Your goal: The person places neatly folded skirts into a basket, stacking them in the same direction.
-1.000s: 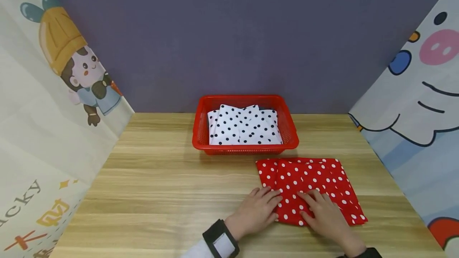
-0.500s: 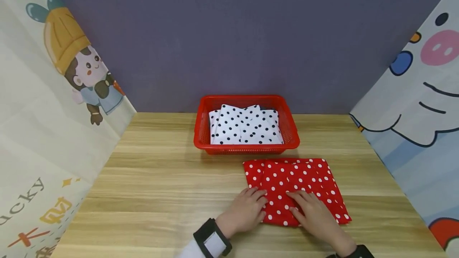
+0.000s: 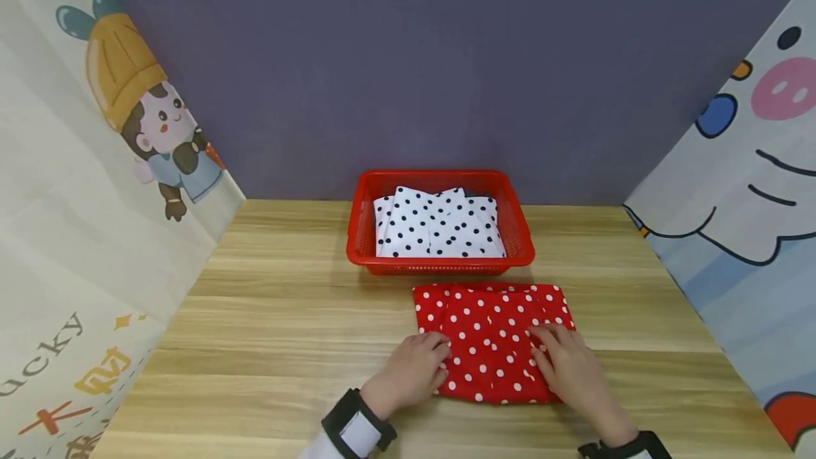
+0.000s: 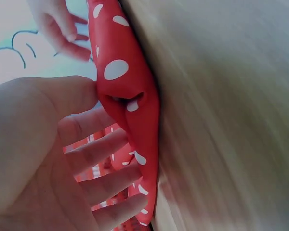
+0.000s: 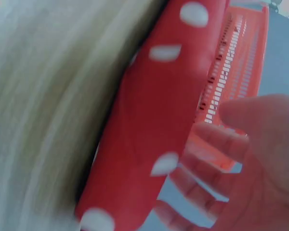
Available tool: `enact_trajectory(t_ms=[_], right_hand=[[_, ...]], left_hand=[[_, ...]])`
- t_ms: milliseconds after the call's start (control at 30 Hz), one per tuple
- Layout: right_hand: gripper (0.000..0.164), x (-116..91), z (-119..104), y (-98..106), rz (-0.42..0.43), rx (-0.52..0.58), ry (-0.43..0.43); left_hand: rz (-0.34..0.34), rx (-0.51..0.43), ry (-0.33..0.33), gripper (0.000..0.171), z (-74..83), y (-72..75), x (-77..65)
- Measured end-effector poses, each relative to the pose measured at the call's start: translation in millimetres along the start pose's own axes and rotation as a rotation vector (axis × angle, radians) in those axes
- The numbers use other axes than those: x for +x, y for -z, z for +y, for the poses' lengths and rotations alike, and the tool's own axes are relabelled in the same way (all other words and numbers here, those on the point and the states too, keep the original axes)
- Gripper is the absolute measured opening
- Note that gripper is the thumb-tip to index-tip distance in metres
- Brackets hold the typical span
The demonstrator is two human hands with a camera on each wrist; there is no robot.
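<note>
A folded red cloth with white polka dots (image 3: 487,346) lies flat on the table in front of the basket. My left hand (image 3: 411,368) is at its left edge; in the left wrist view, the thumb and spread fingers (image 4: 103,187) touch the cloth's side. On the right part of the cloth is my right hand (image 3: 572,368), its fingertips near or on the top surface. From the right wrist view, the fingers of the right hand (image 5: 202,192) look loosely extended beside the cloth (image 5: 159,106). Whether they press on it cannot be told.
Behind the cloth stands a red plastic basket (image 3: 440,268) holding a folded white cloth with black dots (image 3: 440,225). The wooden table (image 3: 268,346) ends at a dark back wall (image 3: 433,76). Printed sheets flank both sides.
The red cloth has slid left across the table, and both hands have shifted with it. Lately the right hand has moved toward the cloth's right side. The basket stays put.
</note>
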State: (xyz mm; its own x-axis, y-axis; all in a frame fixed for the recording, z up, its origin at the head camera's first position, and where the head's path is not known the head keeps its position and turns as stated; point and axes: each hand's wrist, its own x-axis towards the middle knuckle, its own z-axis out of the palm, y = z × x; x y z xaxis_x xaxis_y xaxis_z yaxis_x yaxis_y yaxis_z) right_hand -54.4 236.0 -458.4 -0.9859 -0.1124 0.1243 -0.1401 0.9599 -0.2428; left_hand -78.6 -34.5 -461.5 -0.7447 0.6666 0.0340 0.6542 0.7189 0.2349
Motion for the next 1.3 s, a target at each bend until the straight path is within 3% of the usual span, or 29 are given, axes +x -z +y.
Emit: enact_trajectory(t_ms=[233,433,567,733,900,1133,1300], right_hand=[[0.044,4,5,-3,0.049,0.036,-0.067],[0.045,8,-1,-7,-0.083,0.057,-0.078],[0.046,11,-9,-9,-0.136,0.076,-0.065],[0.043,15,-18,-14,-0.100,0.094,-0.042],[0.045,18,-24,-19,-0.089,0.094,-0.035],[0.048,21,-35,-20,-0.102,0.103,-0.031],[0.049,23,-42,-23,-0.091,0.094,-0.025]], left_hand=[[0.027,-0.018,0.055,0.025,-15.8,6.6,-12.7],[0.051,-0.024,0.098,0.021,-27.2,10.1,-23.6],[0.031,-0.063,0.158,0.030,-32.2,13.1,-29.0],[0.039,-0.092,0.235,0.051,-39.7,12.2,-33.0],[0.041,-0.062,0.250,0.057,-45.4,14.3,-36.7],[0.027,-0.131,0.304,0.061,-51.2,20.3,-42.0],[0.036,-0.131,0.297,0.059,-57.0,19.7,-45.1]])
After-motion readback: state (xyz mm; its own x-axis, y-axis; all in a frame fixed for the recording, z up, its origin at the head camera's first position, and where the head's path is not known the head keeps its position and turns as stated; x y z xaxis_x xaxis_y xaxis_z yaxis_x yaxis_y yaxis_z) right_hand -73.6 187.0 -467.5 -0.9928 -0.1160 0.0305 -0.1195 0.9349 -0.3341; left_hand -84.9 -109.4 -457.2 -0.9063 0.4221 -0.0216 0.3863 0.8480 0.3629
